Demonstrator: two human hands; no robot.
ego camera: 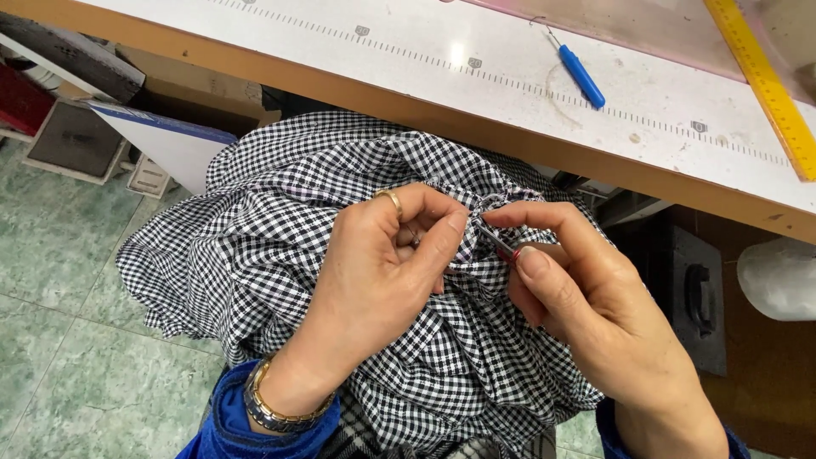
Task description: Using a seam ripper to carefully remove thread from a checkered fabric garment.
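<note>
A: Two hands meet over one bunched spot of the black-and-white checked cloth point(280, 255), which lies heaped in the lap just below the near edge of the worktop point(408, 51), not on it

B: How are they set?

A: Close together, nearly touching. The left hand point(374, 272) pinches a gathered fold between thumb and fingers; it wears a gold ring and a wrist watch. The right hand point(586, 297) is clamped on a small red-handled seam ripper point(497, 242), its thin metal tip laid into that pinched fold

B: So stitches are being picked out?

A: That is my reading: the unpicking looks to be in hand, with the tip at the gathers. Whether a thread is caught on it, I cannot tell

B: What would the next move call for?

A: I judge a small, steady push along the seam, the fold held taut, the point kept off the weave

B: Anything else around?

A: One blue-handled seam ripper point(580, 75) lies unused on the worktop, well apart, and a yellow ruler point(765, 81) runs along its right edge
</note>
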